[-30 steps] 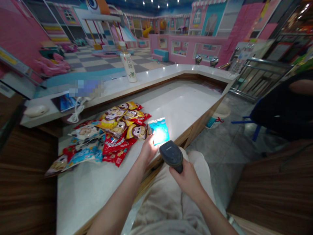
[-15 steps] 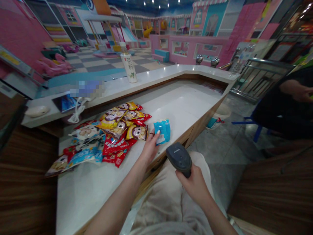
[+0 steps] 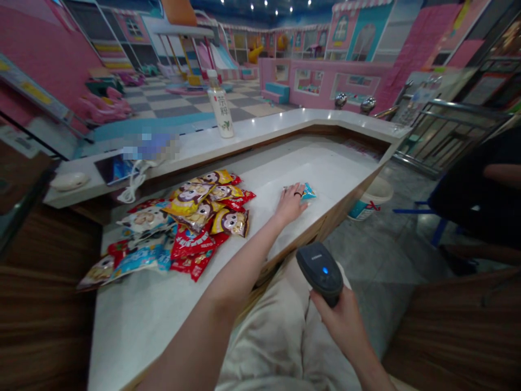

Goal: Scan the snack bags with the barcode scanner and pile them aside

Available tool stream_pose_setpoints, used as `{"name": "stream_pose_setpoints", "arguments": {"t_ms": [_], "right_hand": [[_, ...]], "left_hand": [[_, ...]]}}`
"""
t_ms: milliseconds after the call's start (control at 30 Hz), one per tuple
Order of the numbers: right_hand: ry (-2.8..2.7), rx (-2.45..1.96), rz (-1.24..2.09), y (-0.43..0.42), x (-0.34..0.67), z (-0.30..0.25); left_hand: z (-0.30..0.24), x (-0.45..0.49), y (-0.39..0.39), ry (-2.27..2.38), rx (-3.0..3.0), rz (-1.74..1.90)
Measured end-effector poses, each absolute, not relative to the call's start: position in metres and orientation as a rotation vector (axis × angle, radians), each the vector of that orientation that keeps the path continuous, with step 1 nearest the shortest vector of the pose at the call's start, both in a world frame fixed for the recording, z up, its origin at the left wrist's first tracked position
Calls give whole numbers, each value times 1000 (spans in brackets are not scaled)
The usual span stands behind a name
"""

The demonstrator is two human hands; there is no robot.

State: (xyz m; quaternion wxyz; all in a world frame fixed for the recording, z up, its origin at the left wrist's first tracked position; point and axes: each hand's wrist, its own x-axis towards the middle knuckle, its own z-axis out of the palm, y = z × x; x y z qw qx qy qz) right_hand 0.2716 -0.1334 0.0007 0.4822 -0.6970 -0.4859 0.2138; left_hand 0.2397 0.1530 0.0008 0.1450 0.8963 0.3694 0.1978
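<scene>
Out on the white counter (image 3: 134, 336), my left hand (image 3: 290, 205) lies flat with its fingers stretched out. It covers most of a small blue snack packet (image 3: 309, 191), whose right end shows past the fingers. A dark barcode scanner (image 3: 319, 270), a blue light glowing on its top, is gripped in my right hand (image 3: 341, 312) above my lap. Left of my left arm is a heap of snack bags: yellow ones (image 3: 191, 195) on top, red ones (image 3: 195, 244) beneath, and blue and white ones (image 3: 140, 259) at the side.
A raised ledge (image 3: 260, 126) runs behind the counter, bearing a labelled bottle (image 3: 221, 108), a white cable (image 3: 134, 182) and a pale rounded object (image 3: 70, 181). On the floor at right stands a white bucket (image 3: 372, 198). Another person (image 3: 480, 184) in dark clothes is at the far right.
My left hand has moved the blue packet from beside the heap farther right along the counter, and its fingers have spread flat. The scanner now shows a blue light.
</scene>
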Motion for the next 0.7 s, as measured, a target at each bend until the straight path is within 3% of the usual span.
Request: {"name": "stream_pose_setpoints", "arguments": {"t_ms": [367, 533, 700], "right_hand": [[-1237, -1629, 589, -129, 257, 6], [-1231, -1610, 602, -128, 247, 13], [-1243, -1604, 583, -131, 249, 16]], "left_hand": [[-7, 48, 86, 1600, 2728, 619], [-20, 31, 95, 1517, 2756, 531], [-17, 40, 91, 1319, 2565, 733]]}}
